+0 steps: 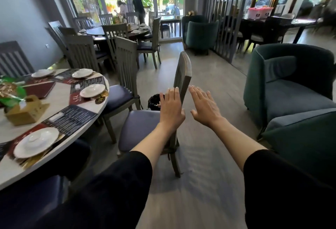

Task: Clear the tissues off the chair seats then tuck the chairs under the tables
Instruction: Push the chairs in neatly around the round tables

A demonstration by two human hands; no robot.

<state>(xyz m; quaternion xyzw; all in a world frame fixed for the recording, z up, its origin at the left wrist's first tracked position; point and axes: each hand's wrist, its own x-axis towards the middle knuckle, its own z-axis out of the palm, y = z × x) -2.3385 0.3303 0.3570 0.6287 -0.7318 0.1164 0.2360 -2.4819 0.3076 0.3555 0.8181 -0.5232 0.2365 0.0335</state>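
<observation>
At the chair (183, 68) back, left hand (171, 108) and right hand (204, 107) show spread grips; placemat (72, 119) writing unreadable.

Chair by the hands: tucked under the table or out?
Out. The chair stands side-on beside the table, with its seat fully outside the table edge.

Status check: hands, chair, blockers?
Left hand, right hand open, holding nothing. Wooden chair untucked, no tissue on seat. Black bin close beyond seat.

Grey chair (181, 76), blue seat bare
</observation>
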